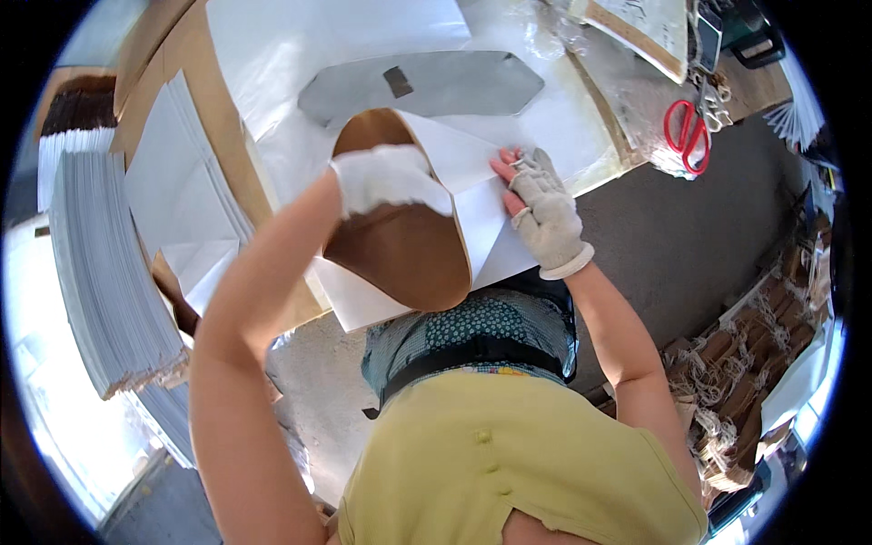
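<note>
On the worktable in front of me lies a white paper bag (465, 154), its end spread into an oval that shows the brown inner layer (400, 250). My left hand (391, 180), in a white glove, reaches across this opening against the brown paper; its fingers are smeared and partly hidden. My right hand (545, 213) wears a pale glove with bare fingertips. Its fingers lie stretched out on the white paper at the bag's right corner. Just beyond the bag sits a flat grey elongated six-sided sheet (454, 84) with a small dark patch.
Folded white paper bags (177, 168) lie at the table's left, beside a tall stack of pale sheets (109, 272). Red-handled scissors (688, 136) hang at the table's right edge, near clear plastic. Brown bundles with white strings (745, 363) are piled on the right.
</note>
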Motion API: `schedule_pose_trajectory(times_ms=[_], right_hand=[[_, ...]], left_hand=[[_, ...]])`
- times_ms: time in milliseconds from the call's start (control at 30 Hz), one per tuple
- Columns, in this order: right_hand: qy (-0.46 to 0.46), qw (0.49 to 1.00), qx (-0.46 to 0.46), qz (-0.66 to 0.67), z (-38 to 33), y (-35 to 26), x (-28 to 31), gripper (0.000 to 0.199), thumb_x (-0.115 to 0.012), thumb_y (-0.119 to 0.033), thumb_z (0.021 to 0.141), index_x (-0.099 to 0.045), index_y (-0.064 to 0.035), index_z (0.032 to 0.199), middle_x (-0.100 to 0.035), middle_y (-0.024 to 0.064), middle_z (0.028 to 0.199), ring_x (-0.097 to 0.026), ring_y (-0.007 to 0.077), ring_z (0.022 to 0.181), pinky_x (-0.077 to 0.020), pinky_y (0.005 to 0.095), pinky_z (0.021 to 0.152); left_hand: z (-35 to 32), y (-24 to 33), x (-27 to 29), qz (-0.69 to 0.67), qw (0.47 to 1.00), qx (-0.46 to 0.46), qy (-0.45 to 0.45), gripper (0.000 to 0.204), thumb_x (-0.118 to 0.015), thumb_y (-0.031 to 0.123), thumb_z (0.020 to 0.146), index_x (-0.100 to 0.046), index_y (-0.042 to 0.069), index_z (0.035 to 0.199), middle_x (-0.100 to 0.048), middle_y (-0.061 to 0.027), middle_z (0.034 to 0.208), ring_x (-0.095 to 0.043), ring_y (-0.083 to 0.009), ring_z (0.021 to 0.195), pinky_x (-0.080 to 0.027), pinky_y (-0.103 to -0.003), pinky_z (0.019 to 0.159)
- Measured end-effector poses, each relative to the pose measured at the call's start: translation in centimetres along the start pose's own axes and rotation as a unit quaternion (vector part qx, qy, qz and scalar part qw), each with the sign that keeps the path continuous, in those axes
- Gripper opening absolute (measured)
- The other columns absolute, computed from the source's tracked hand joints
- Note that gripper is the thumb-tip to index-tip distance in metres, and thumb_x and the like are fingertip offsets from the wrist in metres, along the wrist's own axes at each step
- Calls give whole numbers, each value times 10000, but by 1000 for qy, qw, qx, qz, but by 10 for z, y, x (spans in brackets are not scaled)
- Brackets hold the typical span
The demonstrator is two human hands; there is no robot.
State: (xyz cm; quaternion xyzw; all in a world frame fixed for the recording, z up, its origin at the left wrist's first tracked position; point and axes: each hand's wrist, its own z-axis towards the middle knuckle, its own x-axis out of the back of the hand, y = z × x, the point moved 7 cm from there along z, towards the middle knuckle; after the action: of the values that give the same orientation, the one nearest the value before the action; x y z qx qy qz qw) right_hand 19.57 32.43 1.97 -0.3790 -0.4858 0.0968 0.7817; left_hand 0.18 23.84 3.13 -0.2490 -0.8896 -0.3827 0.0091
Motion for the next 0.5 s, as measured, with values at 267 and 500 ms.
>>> schedule_pose_trajectory(times_ms=[267,500], right_hand=[[-28,981,-114,157,24,22,19,501,-602,56,847,-720,-97,1309,-723,135,1184,-652,354,1144,-459,445,1110],[-12,978,173,-114,42,29,8,313,-724,-33,779,-735,-172,1058,-716,9,1019,-657,273,1105,-504,431,1019]], left_hand=[[0,47,-66,460,873,-7,161,283,-618,172,930,-725,90,1178,-690,-145,1183,-669,-300,1057,-543,-447,936],[-14,47,-94,293,904,-21,311,235,-570,160,969,-693,50,1135,-676,-143,1092,-660,-308,1063,-551,-430,906]])
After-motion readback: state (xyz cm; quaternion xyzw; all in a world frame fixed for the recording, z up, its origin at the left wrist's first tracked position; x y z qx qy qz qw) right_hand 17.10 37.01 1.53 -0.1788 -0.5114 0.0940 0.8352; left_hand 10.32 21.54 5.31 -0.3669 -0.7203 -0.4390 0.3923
